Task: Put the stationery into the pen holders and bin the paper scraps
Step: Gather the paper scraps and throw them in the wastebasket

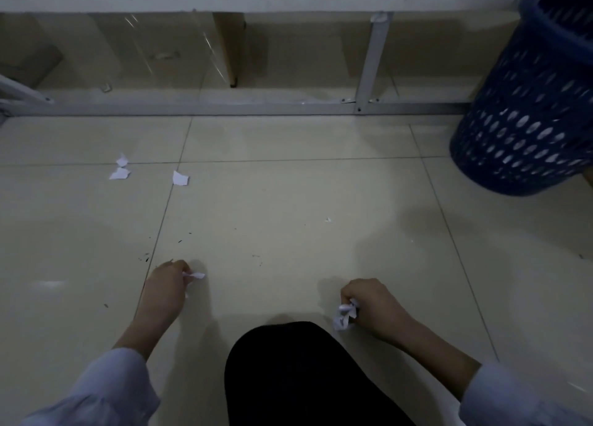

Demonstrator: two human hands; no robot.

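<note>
I look down at a pale tiled floor. My left hand (168,282) pinches a small white paper scrap (195,275) just above the floor at lower left of centre. My right hand (369,303) is closed around a crumpled bunch of white scraps (345,313) near my knee. Three more torn scraps lie on the tiles farther off to the left: two close together (120,169) and one apart (179,178). A tiny white fleck (328,220) lies mid-floor. The blue perforated waste bin (529,111) stands at the far right, well beyond my right hand.
My dark-clothed knee (298,377) fills the bottom centre. A grey metal desk frame (224,108) runs along the floor ahead, with an upright leg (372,56) and a wooden panel (229,47) behind it. Small dark specks dot the tiles near my left hand.
</note>
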